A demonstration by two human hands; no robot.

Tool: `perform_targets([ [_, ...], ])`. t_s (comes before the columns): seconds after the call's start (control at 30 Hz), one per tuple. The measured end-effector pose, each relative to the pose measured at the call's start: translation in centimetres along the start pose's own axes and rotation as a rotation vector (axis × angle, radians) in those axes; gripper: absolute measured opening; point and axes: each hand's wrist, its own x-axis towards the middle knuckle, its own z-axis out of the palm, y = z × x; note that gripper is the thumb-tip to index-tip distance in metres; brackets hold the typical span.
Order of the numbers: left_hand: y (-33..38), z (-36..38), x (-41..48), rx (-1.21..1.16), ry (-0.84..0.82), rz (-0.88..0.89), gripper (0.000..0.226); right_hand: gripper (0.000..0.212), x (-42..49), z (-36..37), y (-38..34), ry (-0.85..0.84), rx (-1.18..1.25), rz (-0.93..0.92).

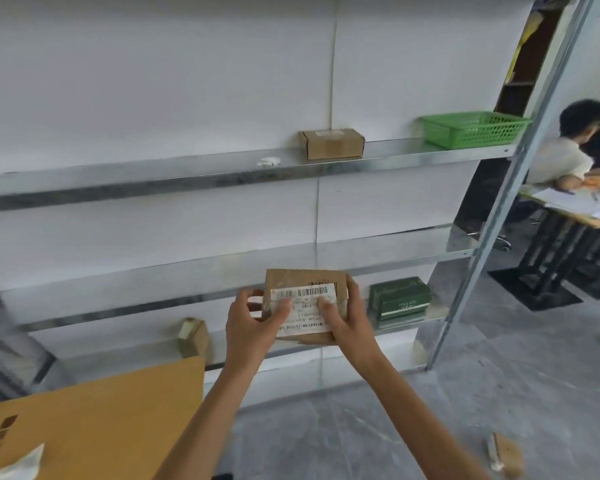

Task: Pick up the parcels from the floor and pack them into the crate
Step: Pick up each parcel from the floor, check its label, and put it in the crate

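I hold a brown cardboard parcel (305, 278) with a white barcode label in front of the metal shelving. My left hand (253, 323) grips its left edge with the thumb on the label. My right hand (347, 317) grips its right edge, thumb also pressed on the label. Another small brown parcel (506, 455) lies on the grey floor at the lower right. A large tan cardboard box flap (111, 410) fills the lower left; I cannot tell what is inside it.
Metal shelves (187, 174) carry a brown box (331, 143), a green plastic basket (471, 128), a dark green box (400, 299) and a small tilted carton (193, 336). A steel upright (499, 209) stands at right. Beyond it people sit at a table (575, 209).
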Motion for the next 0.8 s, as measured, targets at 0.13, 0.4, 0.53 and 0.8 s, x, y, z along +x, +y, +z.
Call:
perform_targets([
  [0.13, -0.4, -4.5, -2.8, -0.09, 0.036, 0.027, 0.036, 0.047, -2.8, 3.4, -2.5, -0.047, -0.07, -0.049],
  [0.4, 1.2, -8.8, -9.1, -0.18, 0.101, 0.04, 0.024, 0.037, -7.9, 5.0, -5.6, -0.157, -0.098, -0.12],
  [0.53, 1.5, -9.3, -12.7, -0.17, 0.143, 0.068, 0.018, 0.042, -10.6, 3.9, -6.2, -0.228, -0.066, -0.122],
  [0.8, 1.5, -11.6, -19.6, -0.205, 0.183, -0.005, 0.02, 0.043, -16.6, 3.2, -7.5, -0.304, 0.005, -0.067],
])
